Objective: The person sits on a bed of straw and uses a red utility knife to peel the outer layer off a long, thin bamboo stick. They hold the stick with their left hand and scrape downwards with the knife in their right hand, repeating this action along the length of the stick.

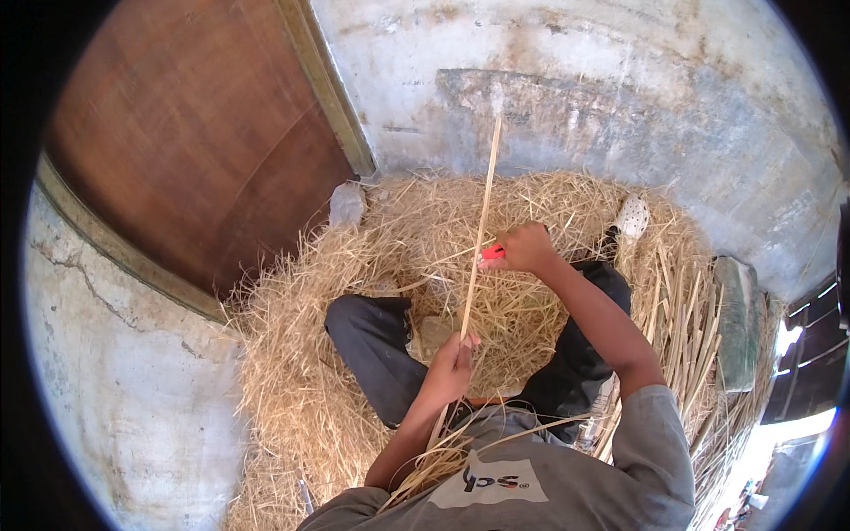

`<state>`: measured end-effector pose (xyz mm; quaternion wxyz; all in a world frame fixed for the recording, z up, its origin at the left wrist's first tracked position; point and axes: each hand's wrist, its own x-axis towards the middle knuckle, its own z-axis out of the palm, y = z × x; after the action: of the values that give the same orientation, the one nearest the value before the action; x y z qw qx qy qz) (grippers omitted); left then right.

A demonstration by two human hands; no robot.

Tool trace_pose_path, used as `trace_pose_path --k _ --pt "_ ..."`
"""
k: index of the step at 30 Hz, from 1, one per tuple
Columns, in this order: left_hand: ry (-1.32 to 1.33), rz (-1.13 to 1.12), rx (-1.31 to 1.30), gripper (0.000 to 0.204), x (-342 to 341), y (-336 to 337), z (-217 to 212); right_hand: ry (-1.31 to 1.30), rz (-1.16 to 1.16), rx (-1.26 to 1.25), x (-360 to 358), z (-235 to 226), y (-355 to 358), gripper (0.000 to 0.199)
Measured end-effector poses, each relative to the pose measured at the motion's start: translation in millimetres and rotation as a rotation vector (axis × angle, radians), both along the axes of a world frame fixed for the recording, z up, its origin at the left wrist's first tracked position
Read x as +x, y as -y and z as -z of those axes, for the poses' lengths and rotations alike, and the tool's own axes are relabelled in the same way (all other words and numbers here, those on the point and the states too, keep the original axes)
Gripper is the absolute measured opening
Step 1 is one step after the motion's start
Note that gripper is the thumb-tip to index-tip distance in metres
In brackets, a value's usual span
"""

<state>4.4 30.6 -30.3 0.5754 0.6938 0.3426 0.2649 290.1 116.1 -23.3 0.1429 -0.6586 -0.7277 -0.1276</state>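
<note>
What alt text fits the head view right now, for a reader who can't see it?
Seen from above, a seated person's left hand holds a long pale cane strip upright while the right hand presses a red-handled tool against it. Loose straw surrounds dark-trousered legs, with a brown wooden door and concrete wall behind.

1. The strip (481, 221) was long, thin and pale, standing almost upright, with its lower part held and its top pointing at the wall.
2. The red tool (491, 253) touched the strip's middle.
</note>
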Motion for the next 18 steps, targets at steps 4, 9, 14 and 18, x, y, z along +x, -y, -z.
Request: trace_pose_path --k 4,9,14,18 --pt "-0.002 0.033 -0.058 0.019 -3.0 9.4 -0.4 0.005 0.129 -0.22 24.7 -8.0 -17.9 0.08" --pt "-0.043 0.015 -0.081 0.02 -8.7 -2.1 -4.5 -0.016 0.156 -0.238 22.2 -10.2 -29.0 0.082" --pt "-0.078 -0.01 0.018 0.022 -18.4 -7.1 -11.3 -0.774 0.325 -0.276 -12.2 56.8 -11.2 0.079" --pt "-0.077 -0.008 -0.018 0.023 -26.8 -6.0 -11.9 -0.624 0.245 -0.211 -26.6 40.6 8.6 0.072"
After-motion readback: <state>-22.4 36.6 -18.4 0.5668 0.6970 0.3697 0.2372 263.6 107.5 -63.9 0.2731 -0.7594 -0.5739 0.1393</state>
